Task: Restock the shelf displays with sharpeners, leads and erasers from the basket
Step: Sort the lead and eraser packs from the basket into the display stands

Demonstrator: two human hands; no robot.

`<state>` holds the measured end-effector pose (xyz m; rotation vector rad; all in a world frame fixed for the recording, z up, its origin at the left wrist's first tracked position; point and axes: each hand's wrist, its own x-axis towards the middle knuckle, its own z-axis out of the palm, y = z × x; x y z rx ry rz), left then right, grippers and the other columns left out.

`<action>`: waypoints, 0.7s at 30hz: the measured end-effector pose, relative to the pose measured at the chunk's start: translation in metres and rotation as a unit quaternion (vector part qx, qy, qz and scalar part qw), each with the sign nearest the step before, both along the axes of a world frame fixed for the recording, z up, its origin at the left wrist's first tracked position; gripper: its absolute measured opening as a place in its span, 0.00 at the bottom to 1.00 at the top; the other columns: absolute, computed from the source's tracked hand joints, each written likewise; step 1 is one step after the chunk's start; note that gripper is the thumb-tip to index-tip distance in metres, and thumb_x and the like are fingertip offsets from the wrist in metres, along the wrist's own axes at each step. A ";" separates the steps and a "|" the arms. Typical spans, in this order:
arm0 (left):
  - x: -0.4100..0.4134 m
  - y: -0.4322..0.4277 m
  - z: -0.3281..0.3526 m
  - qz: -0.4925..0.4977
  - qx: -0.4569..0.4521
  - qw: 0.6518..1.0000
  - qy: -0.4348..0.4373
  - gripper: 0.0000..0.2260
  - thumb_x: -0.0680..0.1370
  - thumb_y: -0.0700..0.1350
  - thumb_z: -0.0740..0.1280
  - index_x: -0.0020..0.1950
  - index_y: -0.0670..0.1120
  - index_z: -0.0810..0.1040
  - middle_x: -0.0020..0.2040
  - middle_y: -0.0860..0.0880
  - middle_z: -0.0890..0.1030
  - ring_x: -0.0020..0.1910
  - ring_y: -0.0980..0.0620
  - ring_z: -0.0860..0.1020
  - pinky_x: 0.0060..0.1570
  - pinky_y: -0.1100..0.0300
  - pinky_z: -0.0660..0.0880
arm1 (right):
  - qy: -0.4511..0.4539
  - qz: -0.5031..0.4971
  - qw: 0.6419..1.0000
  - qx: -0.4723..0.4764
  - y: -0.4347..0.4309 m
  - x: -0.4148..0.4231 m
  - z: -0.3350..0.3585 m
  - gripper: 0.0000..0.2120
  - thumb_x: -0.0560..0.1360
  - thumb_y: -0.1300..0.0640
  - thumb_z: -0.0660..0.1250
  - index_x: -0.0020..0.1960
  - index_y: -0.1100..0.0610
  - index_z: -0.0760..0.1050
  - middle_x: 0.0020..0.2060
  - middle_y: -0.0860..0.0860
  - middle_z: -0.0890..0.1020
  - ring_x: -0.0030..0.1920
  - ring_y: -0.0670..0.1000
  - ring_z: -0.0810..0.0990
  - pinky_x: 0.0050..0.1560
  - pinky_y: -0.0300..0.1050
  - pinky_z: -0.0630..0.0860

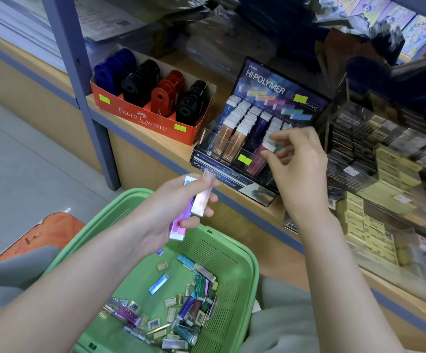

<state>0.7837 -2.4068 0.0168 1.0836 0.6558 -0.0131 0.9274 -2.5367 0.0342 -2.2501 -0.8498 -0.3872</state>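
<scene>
Wooden shelf (223,82), blue front edge, running ahead of both hands. Green basket (254,271) below both forearms, far rim just under the left hand. Clear lead display (385,154) just right of the right hand, stacked with small packs, blurred. Red sharpener box (140,115) up and left of the left hand, on the shelf, with blue, black and red sharpeners (163,95) in rows inside. Black eraser display (278,87) directly ahead of the right hand, between sharpener box and lead display, upright erasers in its slots.

Left forearm in from lower left, crossing over the basket. Left hand (181,207) with fingers curled round a small bundle of held erasers (201,200), pink-purple and iridescent sleeves, exact count unclear, thumb on top. Bundle tilted, upper ends toward the eraser display, not touching it.

Right forearm in from lower right, rising over the shelf edge. Right hand (301,169) back toward camera, narrow pinch: thumb and forefinger closed on the white end of a single eraser (270,145) at the front right slots of the eraser display. Other fingers loosely bent, holding nothing.

Loose packs (194,309) scattered on the basket floor, below and right of the left forearm: long eraser sleeves, small boxes, barcodes showing.
</scene>
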 end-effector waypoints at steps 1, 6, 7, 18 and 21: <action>-0.001 0.000 0.001 -0.006 0.010 1.000 -0.005 0.10 0.79 0.48 0.64 0.52 0.44 0.80 0.34 0.49 0.78 0.28 0.56 0.74 0.17 0.68 0.59 | -0.010 0.002 1.000 0.008 0.001 -0.003 0.001 0.08 0.75 0.61 0.69 0.53 0.56 0.76 0.47 0.46 0.71 0.39 0.42 0.73 0.42 0.34 0.73; -0.003 -0.001 0.005 -0.041 0.070 0.997 -0.006 0.10 0.78 0.51 0.64 0.49 0.46 0.82 0.33 0.50 0.77 0.23 0.58 0.72 0.19 0.69 0.57 | 0.208 0.117 0.970 0.053 0.003 -0.027 0.006 0.07 0.79 0.56 0.63 0.51 0.53 0.80 0.41 0.44 0.79 0.39 0.40 0.76 0.41 0.35 0.74; -0.003 -0.001 0.006 -0.055 0.084 0.995 0.001 0.11 0.78 0.51 0.64 0.48 0.46 0.81 0.31 0.50 0.76 0.20 0.59 0.70 0.19 0.69 0.57 | 0.283 0.148 0.948 0.021 0.003 -0.032 0.006 0.07 0.79 0.55 0.63 0.52 0.52 0.80 0.41 0.44 0.81 0.39 0.40 0.77 0.41 0.35 0.75; -0.004 -0.001 0.004 -0.045 0.119 0.992 0.003 0.06 0.76 0.46 0.69 0.43 0.44 0.77 0.30 0.48 0.76 0.21 0.57 0.62 0.19 0.69 0.57 | 0.437 0.147 0.886 0.057 -0.012 -0.028 0.014 0.04 0.77 0.62 0.65 0.48 0.59 0.78 0.37 0.52 0.81 0.36 0.44 0.81 0.39 0.32 0.76; -0.003 0.003 0.002 -0.007 0.138 0.990 -0.002 0.06 0.76 0.47 0.68 0.43 0.45 0.78 0.28 0.49 0.74 0.20 0.57 0.60 0.19 0.70 0.58 | 0.439 0.161 0.884 -0.014 -0.014 -0.028 0.012 0.01 0.76 0.62 0.68 0.46 0.58 0.78 0.37 0.53 0.82 0.38 0.45 0.81 0.42 0.35 0.78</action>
